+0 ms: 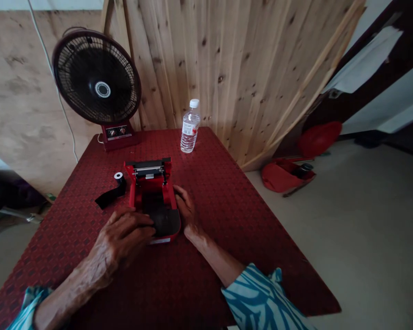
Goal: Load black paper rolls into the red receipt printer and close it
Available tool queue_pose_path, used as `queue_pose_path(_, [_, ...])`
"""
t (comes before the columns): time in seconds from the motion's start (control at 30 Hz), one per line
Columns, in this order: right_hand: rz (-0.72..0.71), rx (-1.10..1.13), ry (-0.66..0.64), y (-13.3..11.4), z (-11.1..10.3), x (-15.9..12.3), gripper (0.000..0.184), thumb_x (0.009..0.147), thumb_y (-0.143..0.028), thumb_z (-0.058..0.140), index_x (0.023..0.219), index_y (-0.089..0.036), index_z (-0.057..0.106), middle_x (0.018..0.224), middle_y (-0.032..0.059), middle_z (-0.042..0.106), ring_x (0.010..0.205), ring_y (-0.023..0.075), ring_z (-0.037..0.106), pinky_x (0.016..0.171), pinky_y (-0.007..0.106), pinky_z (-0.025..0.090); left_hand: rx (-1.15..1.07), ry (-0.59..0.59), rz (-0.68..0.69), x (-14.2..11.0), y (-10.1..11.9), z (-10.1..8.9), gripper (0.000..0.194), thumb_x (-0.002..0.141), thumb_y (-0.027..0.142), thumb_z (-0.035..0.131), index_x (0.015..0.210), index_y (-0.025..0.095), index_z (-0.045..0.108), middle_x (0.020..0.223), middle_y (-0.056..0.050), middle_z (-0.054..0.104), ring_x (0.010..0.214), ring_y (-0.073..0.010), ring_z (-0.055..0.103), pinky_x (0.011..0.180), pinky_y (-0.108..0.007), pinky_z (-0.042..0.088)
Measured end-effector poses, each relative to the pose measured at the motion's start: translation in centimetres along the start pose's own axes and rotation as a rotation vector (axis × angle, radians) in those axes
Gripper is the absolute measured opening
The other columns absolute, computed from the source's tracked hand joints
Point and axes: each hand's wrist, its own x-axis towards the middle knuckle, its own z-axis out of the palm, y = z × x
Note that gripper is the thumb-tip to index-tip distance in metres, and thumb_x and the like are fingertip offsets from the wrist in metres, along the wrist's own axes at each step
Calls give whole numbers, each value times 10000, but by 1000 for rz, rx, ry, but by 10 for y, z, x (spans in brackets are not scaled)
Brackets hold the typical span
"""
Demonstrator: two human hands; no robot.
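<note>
A small red-and-black printer (168,222) lies on the table in front of me, its upper part raised at the back with a roller bar showing. My right hand (186,208) holds its right side, fingers around the edge. Over the printer's front left part rests my left hand (127,233), fingers extended and loosely bent, the tips touching or just above the black panel. Its thumb is mostly hidden. Left of the printer stands a roll of black ribbon (120,180) with a white core, its loose end trailing toward me.
A dark red patterned cloth covers the table (220,183). A table fan (101,89) stands at the back left, and a clear plastic bottle (190,128) with a white cap at the back. Wooden boards (227,55) rise behind. Red bags or containers (285,176) lie on the floor to the right.
</note>
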Motion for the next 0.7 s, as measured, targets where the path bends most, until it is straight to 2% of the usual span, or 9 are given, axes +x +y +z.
queue_pose_path(0.1, [6, 11, -9, 1, 0, -3, 354, 859, -447, 566, 1160, -288, 662, 1251, 23, 667, 1204, 233, 579, 1060, 423, 426, -10, 18, -6, -8, 2, 4, 161, 915, 155, 586, 1042, 230, 653, 993, -47, 723, 1007, -199, 655, 919, -390, 459])
queue_pose_path(0.23, [-31, 10, 10, 0, 0, 2, 386, 859, -490, 562, 1182, -295, 643, 1263, 25, 667, 1214, 233, 578, 1057, 427, 432, 1, 45, -18, -13, 4, 6, 192, 891, 138, 613, 1056, 211, 679, 991, -69, 694, 1003, -217, 626, 882, -387, 472])
queue_pose_path(0.33, [-91, -24, 49, -13, 2, 23, 453, 864, -565, 522, 1215, -295, 616, 1305, 34, 640, 1237, 238, 563, 1063, 443, 427, 41, 87, 23, -13, 3, 7, 169, 893, 160, 616, 1041, 205, 684, 958, -56, 699, 966, -202, 635, 895, -370, 467])
queue_pose_path(0.43, [-130, -63, 4, -29, 10, 50, 496, 840, -623, 520, 1199, -297, 622, 1320, 29, 632, 1241, 237, 556, 1089, 449, 398, 92, 98, 50, -15, 1, 8, 147, 917, 181, 598, 1037, 211, 677, 936, -33, 710, 937, -177, 645, 918, -346, 451])
queue_pose_path(0.57, [-131, -43, -69, -42, 24, 73, 479, 839, -657, 482, 1082, -286, 662, 1163, 19, 702, 1134, 229, 608, 1028, 429, 433, 71, 89, 38, -21, -2, 12, 193, 946, 150, 547, 1081, 219, 666, 982, -31, 707, 1001, -174, 623, 988, -356, 403])
queue_pose_path(0.7, [-183, -85, -28, -52, 23, 60, 444, 862, -625, 453, 849, -251, 692, 1048, 28, 702, 1068, 214, 612, 1008, 394, 426, 71, 60, 17, -30, -5, 17, 243, 924, 131, 580, 1129, 232, 661, 1029, -34, 708, 1080, -198, 589, 1021, -382, 372])
